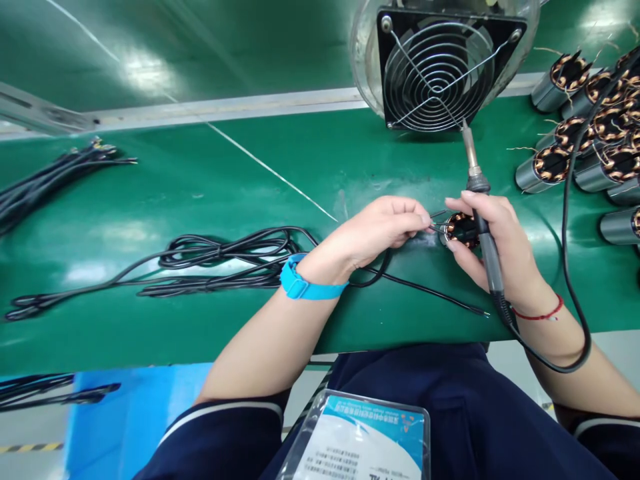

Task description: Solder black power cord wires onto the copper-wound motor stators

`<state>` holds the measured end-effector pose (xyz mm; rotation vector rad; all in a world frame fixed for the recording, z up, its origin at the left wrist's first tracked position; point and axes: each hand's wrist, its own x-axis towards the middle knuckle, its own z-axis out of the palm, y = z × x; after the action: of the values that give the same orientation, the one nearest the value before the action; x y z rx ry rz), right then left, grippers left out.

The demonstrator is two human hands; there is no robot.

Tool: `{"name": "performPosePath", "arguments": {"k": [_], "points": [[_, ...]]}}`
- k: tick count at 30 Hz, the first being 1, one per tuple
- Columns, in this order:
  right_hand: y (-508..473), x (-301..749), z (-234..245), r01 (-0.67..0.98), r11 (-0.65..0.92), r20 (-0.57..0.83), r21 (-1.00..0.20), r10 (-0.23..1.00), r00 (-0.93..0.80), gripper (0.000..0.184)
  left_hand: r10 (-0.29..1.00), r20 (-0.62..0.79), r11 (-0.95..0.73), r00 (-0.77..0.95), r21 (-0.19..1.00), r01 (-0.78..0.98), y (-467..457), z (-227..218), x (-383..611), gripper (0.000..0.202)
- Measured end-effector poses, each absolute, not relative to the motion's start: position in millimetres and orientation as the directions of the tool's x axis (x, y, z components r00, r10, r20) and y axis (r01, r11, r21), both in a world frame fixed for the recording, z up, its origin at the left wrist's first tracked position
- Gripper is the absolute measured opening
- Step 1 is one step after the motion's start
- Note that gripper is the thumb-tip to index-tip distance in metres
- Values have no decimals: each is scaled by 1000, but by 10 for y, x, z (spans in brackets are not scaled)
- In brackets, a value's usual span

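Head view: the fingers of the left hand (383, 230) are pinched together on thin dark wires (438, 229), right beside a copper-wound stator (464, 230). The right hand (507, 240) grips a soldering iron (487, 250), its thumb and forefinger spread around the stator, which sits between the two hands on the green worktop (240, 190). The iron's tip points away from the person, toward a grilled fan (437, 90); whether they touch cannot be told. A blue wristband (300, 285) circles the left wrist, a red bracelet (543, 315) the right. Further out, coiled black cables (220, 252) lie left of the hands, a cable bundle (55, 175) lies beyond them, and more stators (547, 170) cluster at the far right.
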<state>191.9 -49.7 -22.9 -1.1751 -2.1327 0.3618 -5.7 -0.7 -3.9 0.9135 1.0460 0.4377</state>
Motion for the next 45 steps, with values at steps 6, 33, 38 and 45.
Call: {"name": "performPosePath", "arguments": {"k": [6, 33, 38, 45], "points": [[-513, 1845, -218, 668, 521, 452, -531, 841, -297, 57, 690, -536, 593, 486, 804, 45, -18, -5, -51, 23], [-436, 2526, -65, 977, 197, 112, 81, 972, -206, 39, 997, 67, -63, -41, 994, 92, 111, -91, -231, 25], [-288, 2631, -57, 959, 222, 88, 177, 967, -241, 34, 827, -278, 220, 489, 960, 173, -136, -36, 83, 18], [-561, 2310, -15, 835, 533, 254, 137, 796, -549, 25, 863, -373, 315, 341, 925, 215, -51, -178, 110, 11]]}}
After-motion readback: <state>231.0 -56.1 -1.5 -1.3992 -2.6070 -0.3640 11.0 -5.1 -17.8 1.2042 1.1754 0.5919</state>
